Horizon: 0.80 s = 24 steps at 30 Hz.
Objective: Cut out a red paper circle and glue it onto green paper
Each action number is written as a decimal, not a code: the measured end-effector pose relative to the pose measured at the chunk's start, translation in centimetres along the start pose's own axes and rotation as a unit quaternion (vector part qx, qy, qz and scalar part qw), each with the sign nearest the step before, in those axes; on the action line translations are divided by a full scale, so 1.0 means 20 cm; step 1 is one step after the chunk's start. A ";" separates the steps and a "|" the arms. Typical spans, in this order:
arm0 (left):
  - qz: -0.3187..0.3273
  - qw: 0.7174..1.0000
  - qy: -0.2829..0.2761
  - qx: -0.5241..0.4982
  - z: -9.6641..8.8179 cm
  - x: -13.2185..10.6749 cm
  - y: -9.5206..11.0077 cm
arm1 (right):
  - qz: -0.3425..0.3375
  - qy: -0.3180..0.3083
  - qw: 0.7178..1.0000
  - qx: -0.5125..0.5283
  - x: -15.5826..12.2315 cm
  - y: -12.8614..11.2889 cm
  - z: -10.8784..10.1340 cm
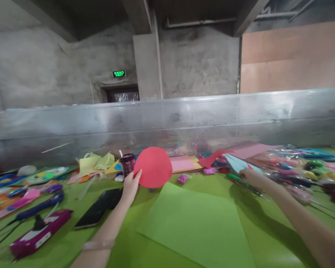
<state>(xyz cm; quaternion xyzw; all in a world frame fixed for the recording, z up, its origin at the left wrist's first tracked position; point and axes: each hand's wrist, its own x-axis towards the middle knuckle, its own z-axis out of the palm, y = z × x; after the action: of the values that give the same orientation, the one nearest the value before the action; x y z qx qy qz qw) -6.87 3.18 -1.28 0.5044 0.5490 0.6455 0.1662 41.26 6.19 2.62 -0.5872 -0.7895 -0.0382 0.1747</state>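
My left hand pinches the edge of a red paper circle and holds it upright above the green table. My right hand stretches out to the right and rests on a green pen or scissors next to a pale blue paper; its fingers are blurred. A large light green sheet lies flat on the table between my arms.
A black phone and a magenta pencil case lie at the left, with pens and coloured papers behind. A dark cup with a straw stands by the circle. Packets of craft items fill the right. A perforated metal screen bounds the back.
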 end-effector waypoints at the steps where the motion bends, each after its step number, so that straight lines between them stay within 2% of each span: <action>1: -0.005 1.000 -0.002 0.001 0.00 0.00 0.00 | 0.011 -0.002 1.000 -0.014 -0.01 0.01 0.00; 11: -0.005 1.000 -0.028 0.005 0.01 -0.01 -0.01 | 0.083 -0.017 0.989 -0.123 -0.03 0.05 -0.05; 15: -0.005 1.000 -0.025 0.013 0.00 -0.01 0.01 | 0.083 0.011 0.987 -0.138 -0.05 0.06 -0.07; 19: -0.013 1.000 -0.015 0.024 0.00 -0.01 0.02 | 0.011 0.107 0.987 -0.118 -0.04 -0.08 -0.09; 22: -0.018 1.000 -0.008 0.024 -0.01 -0.01 0.03 | -0.067 0.195 0.973 -0.101 -0.05 -0.24 -0.09; 24: -0.020 1.000 -0.006 0.022 -0.01 -0.01 0.03 | -0.107 0.226 0.964 -0.095 -0.08 -0.34 -0.08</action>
<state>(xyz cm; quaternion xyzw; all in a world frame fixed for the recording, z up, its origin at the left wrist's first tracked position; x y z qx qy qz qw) -6.70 2.68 -0.89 0.5012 0.5719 0.6265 0.1711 35.68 2.26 4.67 -0.4891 -0.7805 -0.2628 0.2871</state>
